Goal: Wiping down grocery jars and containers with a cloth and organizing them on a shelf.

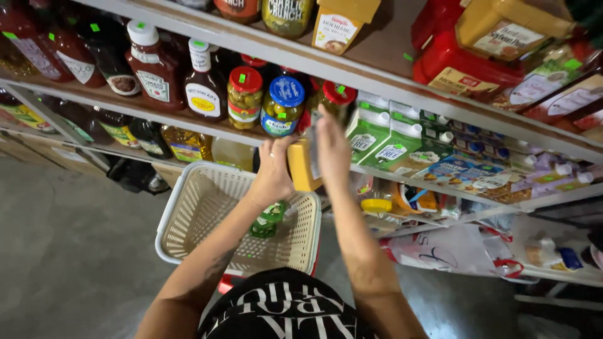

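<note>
Both my hands are raised in front of the middle shelf. My left hand (274, 171) and my right hand (331, 149) together hold a yellow carton (302, 166) between them, just above a beige plastic basket (188, 213). A green packet (269, 220) lies inside the basket, under my left wrist. Directly behind the carton stand jars of pickles with a red lid (245, 97) and a blue lid (282, 105).
Sauce bottles (151, 66) and dark bottles line the shelf to the left. Green and white cartons (377, 141) stand to the right, with yellow and red boxes (477, 47) on the top shelf. Oil bottles (182, 144) sit on the lower shelf. The floor is grey concrete.
</note>
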